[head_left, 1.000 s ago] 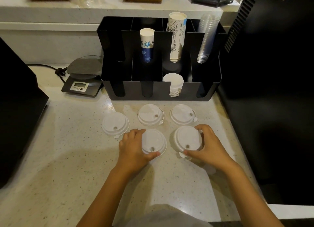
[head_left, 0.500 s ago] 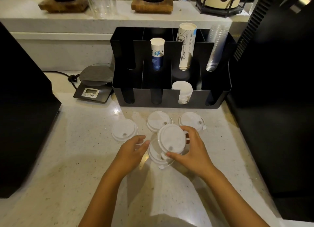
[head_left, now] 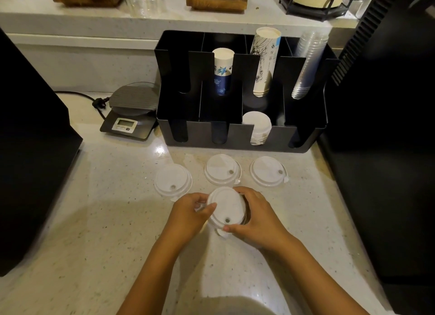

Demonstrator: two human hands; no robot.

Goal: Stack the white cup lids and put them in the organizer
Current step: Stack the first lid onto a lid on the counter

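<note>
Two white cup lids sit stacked [head_left: 226, 208] on the speckled counter, one pressed onto the other. My left hand [head_left: 188, 213] grips the stack's left rim and my right hand [head_left: 256, 217] wraps its right side. Three more white lids lie flat beyond: one on the left [head_left: 173, 180], one in the middle [head_left: 222, 170], one on the right [head_left: 268, 171]. The black organizer [head_left: 235, 135] stands behind them, with a stack of white lids [head_left: 257, 128] in a front compartment.
The organizer's back slots hold a blue-printed paper cup stack [head_left: 223, 69], a tall white cup stack [head_left: 264, 60] and clear plastic cups [head_left: 306, 65]. A digital scale [head_left: 130, 112] sits left of it. Black machines flank the counter left [head_left: 30, 150] and right [head_left: 381, 126].
My right hand lifted the lid on the right, carried it left and set it onto the lid under my left hand. Both hands now hold the stack together.
</note>
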